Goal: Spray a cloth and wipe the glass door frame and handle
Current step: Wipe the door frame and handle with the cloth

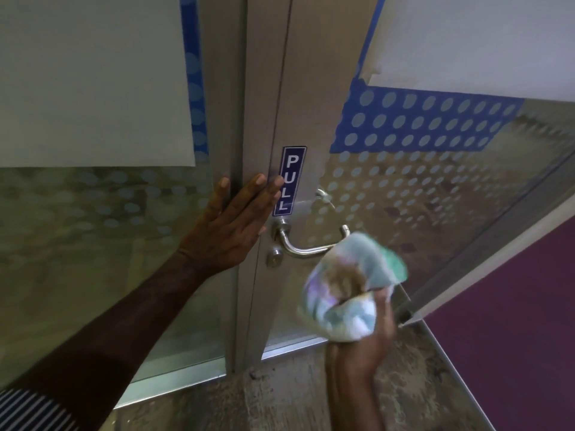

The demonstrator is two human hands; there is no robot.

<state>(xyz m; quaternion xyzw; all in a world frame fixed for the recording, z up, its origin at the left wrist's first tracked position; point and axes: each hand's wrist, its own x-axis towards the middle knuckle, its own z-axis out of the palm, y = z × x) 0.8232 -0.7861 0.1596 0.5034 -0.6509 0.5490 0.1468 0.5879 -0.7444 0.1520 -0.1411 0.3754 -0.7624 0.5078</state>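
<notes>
A silver metal door frame (264, 88) runs up the middle, with a blue PULL sticker (289, 181) on it. Below the sticker a curved steel lever handle (305, 247) sticks out, with a round lock cylinder (274, 259) under its base. My left hand (236, 222) lies flat and open against the frame, fingertips touching the sticker's edge. My right hand (370, 334) is closed on a bunched pale multicoloured cloth (348, 290), blurred, just right of and below the handle's free end. Whether the cloth touches the handle is unclear. No spray bottle is in view.
Frosted dotted glass with blue film (420, 126) fills the door panel on the right. A fixed glass pane with a white sheet (93, 79) stands on the left. A purple wall (513, 321) is at the right, and speckled floor (280, 396) lies below.
</notes>
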